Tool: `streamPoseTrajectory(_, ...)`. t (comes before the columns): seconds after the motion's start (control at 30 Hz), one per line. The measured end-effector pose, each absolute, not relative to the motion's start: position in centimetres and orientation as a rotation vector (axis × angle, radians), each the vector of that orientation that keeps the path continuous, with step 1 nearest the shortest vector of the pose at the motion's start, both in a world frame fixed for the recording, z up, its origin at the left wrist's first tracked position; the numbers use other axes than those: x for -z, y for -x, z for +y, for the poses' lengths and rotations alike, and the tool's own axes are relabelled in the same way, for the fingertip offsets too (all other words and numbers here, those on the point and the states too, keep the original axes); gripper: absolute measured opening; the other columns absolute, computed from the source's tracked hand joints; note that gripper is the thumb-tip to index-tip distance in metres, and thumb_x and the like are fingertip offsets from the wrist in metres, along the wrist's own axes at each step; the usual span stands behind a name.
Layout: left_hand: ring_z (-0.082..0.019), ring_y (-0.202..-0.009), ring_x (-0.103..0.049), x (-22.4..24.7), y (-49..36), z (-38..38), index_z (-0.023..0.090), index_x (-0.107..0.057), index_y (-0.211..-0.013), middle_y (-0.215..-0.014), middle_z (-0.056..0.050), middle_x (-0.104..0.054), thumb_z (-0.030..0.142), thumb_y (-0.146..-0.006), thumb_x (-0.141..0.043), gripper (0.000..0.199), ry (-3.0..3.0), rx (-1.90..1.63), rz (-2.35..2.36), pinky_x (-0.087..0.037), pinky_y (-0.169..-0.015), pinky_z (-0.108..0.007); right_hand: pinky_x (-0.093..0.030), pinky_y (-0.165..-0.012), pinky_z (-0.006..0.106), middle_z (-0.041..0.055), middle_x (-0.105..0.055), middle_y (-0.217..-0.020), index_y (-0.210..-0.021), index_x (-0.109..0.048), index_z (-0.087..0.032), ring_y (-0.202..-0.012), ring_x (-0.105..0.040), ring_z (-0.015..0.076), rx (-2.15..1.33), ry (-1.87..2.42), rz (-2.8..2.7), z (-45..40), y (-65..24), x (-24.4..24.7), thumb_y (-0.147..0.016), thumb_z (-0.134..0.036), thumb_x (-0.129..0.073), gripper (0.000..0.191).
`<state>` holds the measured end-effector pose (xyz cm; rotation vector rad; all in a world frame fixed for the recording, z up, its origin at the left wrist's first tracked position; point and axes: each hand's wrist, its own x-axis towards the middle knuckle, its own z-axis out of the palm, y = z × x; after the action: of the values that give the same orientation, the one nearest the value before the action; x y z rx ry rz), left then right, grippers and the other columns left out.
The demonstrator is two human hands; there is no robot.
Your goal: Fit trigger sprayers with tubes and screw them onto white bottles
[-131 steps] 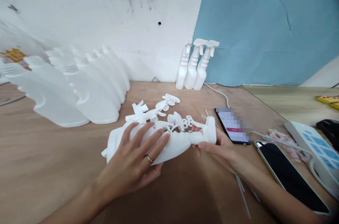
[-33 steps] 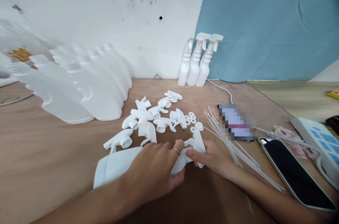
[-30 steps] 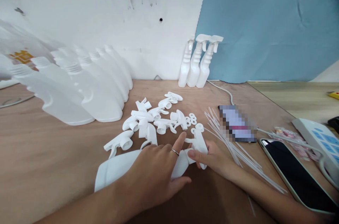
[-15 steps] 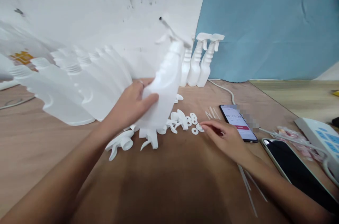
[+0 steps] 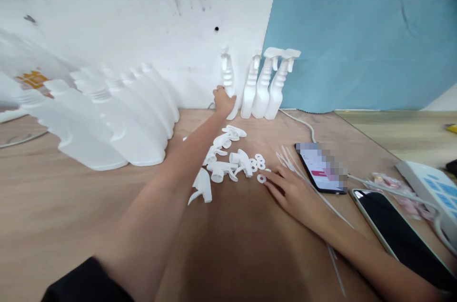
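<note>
At the wall, my left hand [image 5: 224, 100] is wrapped round the body of a white spray bottle [image 5: 229, 72], which stands upright with its trigger head on. Three similar spray bottles [image 5: 263, 87] stand in a row just to its right. My right hand [image 5: 291, 190] rests low over the table, fingers stretched out and a little apart. Its fingertips reach a small white ring washer [image 5: 262, 178] at the edge of a group of washers [image 5: 260, 161]. Loose white trigger heads [image 5: 222, 169] lie between my arms, partly hidden by my left forearm.
Open-necked white bottles [image 5: 139, 123] stand in rows on the left. Thin white tubes [image 5: 291, 161] lie by my right hand, some passing under the forearm. Two phones, one lit [image 5: 323, 171] and one dark [image 5: 396, 230], a cable, small packets [image 5: 392, 187] and a white-and-blue device [image 5: 433, 185] are on the right.
My left hand has carried the spray bottle away from me to the wall, beside the other three, and it now stands upright. My right hand has shifted slightly left among the washers.
</note>
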<state>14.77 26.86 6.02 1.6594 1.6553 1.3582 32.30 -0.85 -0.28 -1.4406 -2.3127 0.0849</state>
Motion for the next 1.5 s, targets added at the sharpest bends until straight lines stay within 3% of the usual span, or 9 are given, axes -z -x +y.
streamPoseTrajectory(0.23,-0.027,-0.117,-0.057,-4.8,-18.4,28.5,0.017,-0.051,-0.134,-0.135,-0.013,-0.052,0.04,-0.094,-0.059,0.046,-1.396,-1.175,1.668,-0.05,-0.096,-0.049,-0.053,-0.082,0.042,0.0111,-0.06,-0.098,-0.124,-0.064,-0.021,-0.092,-0.062,0.0264,-0.105,1.425,-2.353,-0.8,-32.1,0.3,-0.099,-0.016,-0.044,0.032)
streamPoseTrajectory(0.57,-0.028,-0.119,-0.055,-6.0,-17.9,26.7,0.018,-0.05,-0.135,-0.137,-0.013,-0.051,0.04,-0.095,-0.058,0.046,-1.528,-1.072,1.625,-0.049,-0.097,-0.049,-0.053,-0.082,0.044,0.0111,-0.06,-0.099,-0.128,-0.058,-0.021,-0.093,-0.061,0.0272,-0.092,1.34,-2.362,-0.4,-32.2,1.3,-0.1,-0.017,-0.041,0.033)
streamPoseTrajectory(0.7,-0.026,-0.121,-0.053,-8.1,-15.5,22.2,0.015,-0.046,-0.136,-0.141,-0.013,-0.047,0.028,-0.095,-0.056,0.045,-1.838,-1.04,1.502,-0.045,-0.101,-0.045,-0.052,-0.084,0.043,0.0101,-0.06,-0.1,-0.12,-0.059,-0.022,-0.095,-0.06,0.0271,-0.119,1.34,-2.314,-0.5,-32.1,1.1,-0.099,-0.016,-0.043,0.027)
streamPoseTrajectory(0.77,-0.02,-0.113,-0.057,-8.7,-13.5,18.3,0.016,-0.052,-0.128,-0.131,-0.01,-0.056,0.022,-0.093,-0.055,0.036,-2.044,-0.956,1.372,-0.045,-0.099,-0.036,-0.051,-0.085,0.043,0.0101,-0.06,-0.101,-0.116,-0.058,-0.021,-0.096,-0.06,0.0271,-0.131,1.337,-2.297,-0.4,-32.0,1.1,-0.098,-0.014,-0.045,0.023)
streamPoseTrajectory(0.87,-0.023,-0.098,-0.061,-8.1,-9.5,11.6,0.018,-0.065,-0.102,-0.105,-0.006,-0.066,0.033,-0.087,-0.062,0.021,-2.306,-0.732,1.211,-0.046,-0.09,-0.038,-0.049,-0.084,0.042,0.0095,-0.06,-0.101,-0.109,-0.055,-0.019,-0.095,-0.059,0.0268,-0.137,1.332,-2.275,-0.3,-31.9,1.1,-0.096,-0.012,-0.047,0.017)
streamPoseTrajectory(1.0,-0.033,-0.108,-0.055,-5.8,-4.6,4.8,0.017,-0.065,-0.095,-0.1,-0.008,-0.066,0.033,-0.076,-0.075,0.026,-2.552,-0.512,1.149,-0.037,-0.1,-0.05,-0.047,-0.083,0.041,0.0083,-0.06,-0.098,-0.102,-0.053,-0.02,-0.093,-0.058,0.0258,-0.111,1.326,-2.283,-0.3,-31.9,1.2,-0.098,-0.013,-0.045,0.011)
streamPoseTrajectory(1.2,-0.025,-0.111,-0.055,-3.4,-2.5,3.2,0.017,-0.058,-0.108,-0.102,-0.004,-0.064,0.026,-0.087,-0.068,0.025,-2.988,-0.349,1.15,-0.022,-0.116,-0.051,-0.046,-0.076,0.033,0.0043,-0.059,-0.09,-0.093,-0.054,-0.021,-0.083,-0.058,0.0205,-0.26,1.303,-2.158,-0.7,-31.9,0.9,-0.097,-0.013,-0.05,0.009)
streamPoseTrajectory(1.33,-0.024,-0.102,-0.056,-3.1,-3.0,3.4,0.017,-0.062,-0.103,-0.094,-0.005,-0.064,0.024,-0.093,-0.056,0.014,-3.099,-0.41,1.139,-0.03,-0.111,-0.05,-0.044,-0.072,0.029,0.0016,-0.059,-0.085,-0.09,-0.056,-0.022,-0.077,-0.057,0.0174,-0.302,1.288,-2.078,-0.8,-31.9,0.7,-0.096,-0.014,-0.053,0.01)
streamPoseTrajectory(1.5,-0.024,-0.092,-0.056,-4.2,-3.8,1.5,0.015,-0.066,-0.096,-0.086,-0.006,-0.063,0.022,-0.092,-0.052,0.016,-3.039,-0.637,1.108,-0.041,-0.096,-0.046,-0.042,-0.07,0.029,0.0009,-0.058,-0.081,-0.089,-0.057,-0.021,-0.075,-0.055,0.0166,-0.297,1.252,-2.048,-0.9,-31.8,0.7,-0.095,-0.015,-0.056,0.009)
